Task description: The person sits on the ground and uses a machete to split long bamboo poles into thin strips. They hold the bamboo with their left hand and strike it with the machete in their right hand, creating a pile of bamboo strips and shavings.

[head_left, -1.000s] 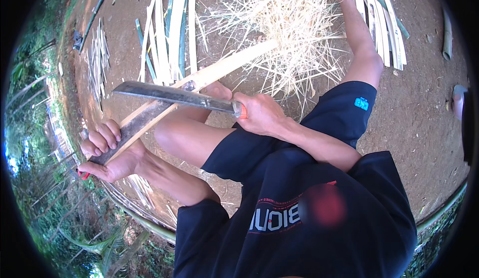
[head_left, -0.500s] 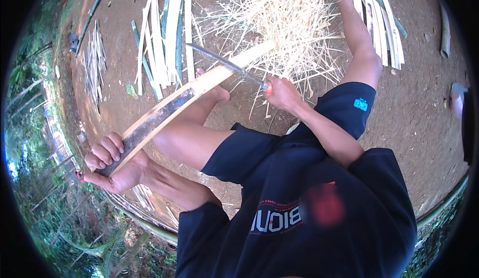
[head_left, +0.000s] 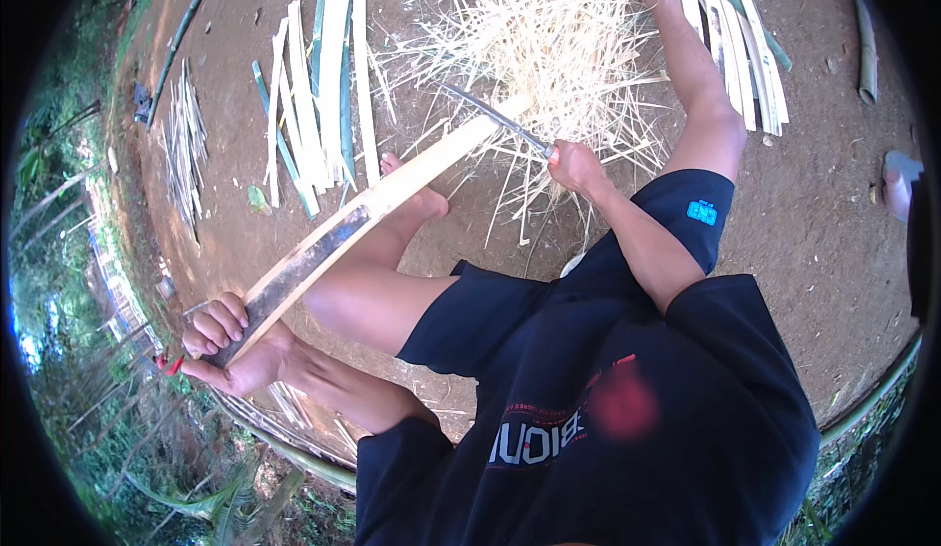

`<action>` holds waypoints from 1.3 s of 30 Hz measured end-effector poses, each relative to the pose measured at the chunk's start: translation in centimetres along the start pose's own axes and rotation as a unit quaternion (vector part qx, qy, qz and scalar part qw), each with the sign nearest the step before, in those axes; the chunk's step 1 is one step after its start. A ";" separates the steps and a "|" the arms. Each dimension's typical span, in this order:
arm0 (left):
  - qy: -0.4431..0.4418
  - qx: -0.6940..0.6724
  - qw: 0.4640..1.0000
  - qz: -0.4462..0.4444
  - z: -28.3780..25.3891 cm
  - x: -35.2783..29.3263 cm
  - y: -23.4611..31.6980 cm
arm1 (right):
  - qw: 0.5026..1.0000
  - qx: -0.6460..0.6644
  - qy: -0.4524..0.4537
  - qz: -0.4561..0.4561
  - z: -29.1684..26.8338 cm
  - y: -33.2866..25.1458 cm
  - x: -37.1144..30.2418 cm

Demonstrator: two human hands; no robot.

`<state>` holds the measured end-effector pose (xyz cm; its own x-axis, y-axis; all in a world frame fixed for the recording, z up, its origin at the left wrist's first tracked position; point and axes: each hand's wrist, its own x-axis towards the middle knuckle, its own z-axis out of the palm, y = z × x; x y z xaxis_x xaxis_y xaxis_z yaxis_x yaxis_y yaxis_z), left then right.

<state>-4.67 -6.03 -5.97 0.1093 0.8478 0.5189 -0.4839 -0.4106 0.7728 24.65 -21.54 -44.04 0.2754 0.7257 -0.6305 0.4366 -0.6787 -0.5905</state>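
Head view, left hand [head_left: 230, 345]: fingers wrapped around the near, dark end of a long bamboo slat [head_left: 377, 208].
Head view, right hand [head_left: 576, 166]: closed on the handle of a long knife [head_left: 495, 118].
Slat: slants from the left hand up across the bent leg to the pile of pale shavings [head_left: 549, 46].
Knife: blade rests on the slat's far end.
Ground: split bamboo strips [head_left: 319, 85] lie left of the pile.

Both hands [head_left: 230, 345] [head_left: 576, 166] clenched — right arm seemingly outstretched.
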 end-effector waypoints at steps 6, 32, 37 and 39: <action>-0.005 0.011 1.000 0.000 0.2 0.4 -0.2 | 0.996 0.019 -0.001 0.087 0.8 3.8 1.1; -0.077 -0.044 0.996 -0.007 -3.5 -0.9 3.9 | 0.968 0.250 0.006 0.012 -4.1 -7.4 -10.8; -0.098 -0.015 0.995 0.007 0.2 -1.8 3.8 | 0.945 0.190 0.003 -0.268 -3.4 -14.6 -18.2; -0.088 -0.007 0.996 0.007 0.9 -2.3 3.9 | 0.923 0.180 0.008 -0.340 -3.1 -15.6 -18.9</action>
<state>-6.01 -9.90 -3.82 0.2512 0.7696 0.5871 -0.4986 -0.4170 0.7599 15.25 -24.36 -21.37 0.0554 0.9974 -0.0461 0.2008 -0.0564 -0.9780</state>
